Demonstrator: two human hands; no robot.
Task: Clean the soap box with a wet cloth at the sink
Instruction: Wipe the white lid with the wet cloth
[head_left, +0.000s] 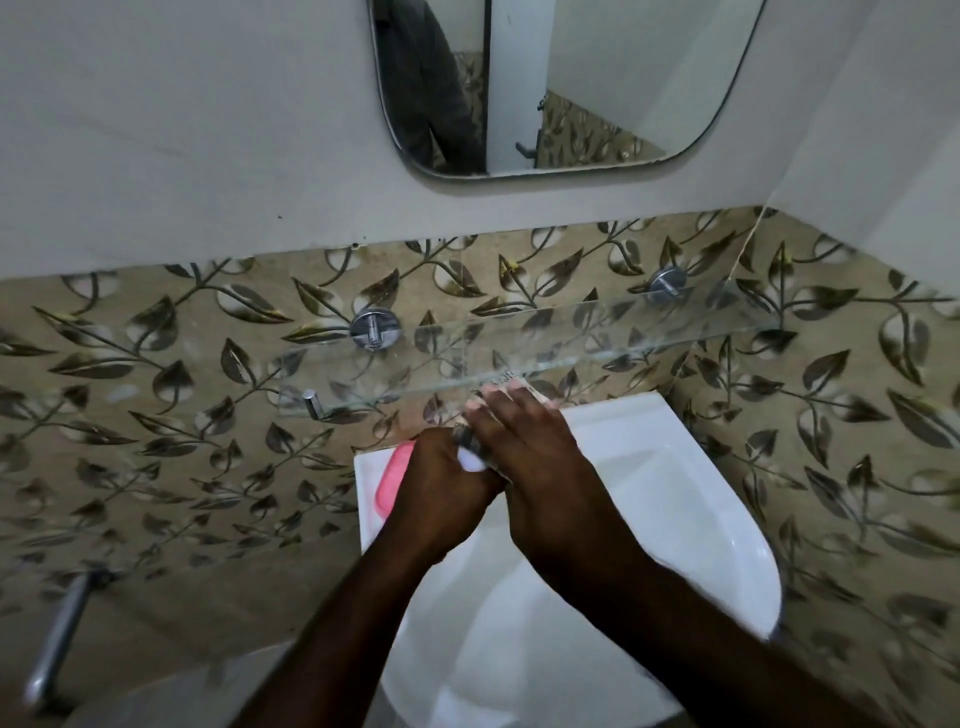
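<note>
Soap box cleaning at washbasin: early stage, box not yet under the cloth.

Near: white washbasin (701, 519), bowl bare, no running water visible. Middle, at the rear ledge: left hand (441, 488), fingers curled, lying against the pink soap box (392, 480), which rests on the ledge's left corner; cannot tell whether it grips the box or the small pale item (471, 461) between the hands, possibly the cloth or part of the tap. Right hand (535, 457), fingers stretched flat toward the wall, apparently holding nothing. Far: glass shelf (597, 332) on chrome brackets, leaf-patterned tile, mirror (571, 104). Judgement: hands appear occupied at the tap, perhaps wetting the cloth; wiping the box, rinsing and setting it back all seem left to do.
</note>
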